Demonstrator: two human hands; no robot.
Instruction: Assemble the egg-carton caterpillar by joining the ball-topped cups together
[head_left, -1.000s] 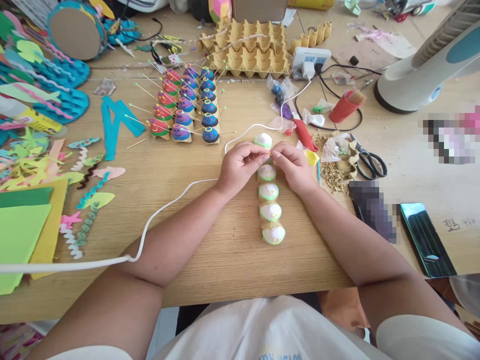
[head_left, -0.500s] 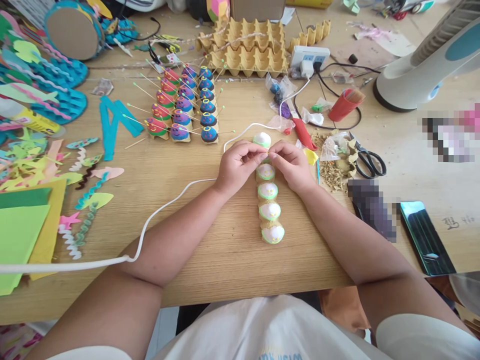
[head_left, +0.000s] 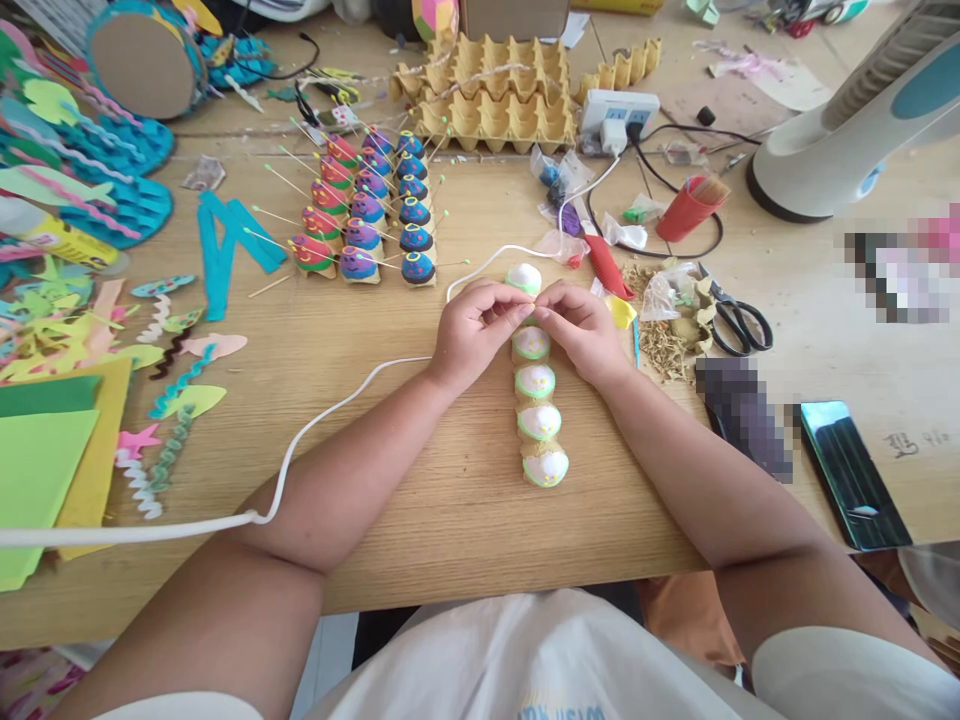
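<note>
Left hand (head_left: pixel 474 335) and right hand (head_left: pixel 581 330) meet fingertip to fingertip, pinching something tiny (can't tell what). They're right over the white-and-green egg-carton caterpillar (head_left: pixel 538 400) on the wooden table (head_left: pixel 420 500).

We have one view only, from a camera on the head, looking forward and steeply down at the wooden table (head_left: pixel 420 520). It sits close: forearms fill the near edge, the egg tray (head_left: pixel 495 100) marks the far side.
</note>
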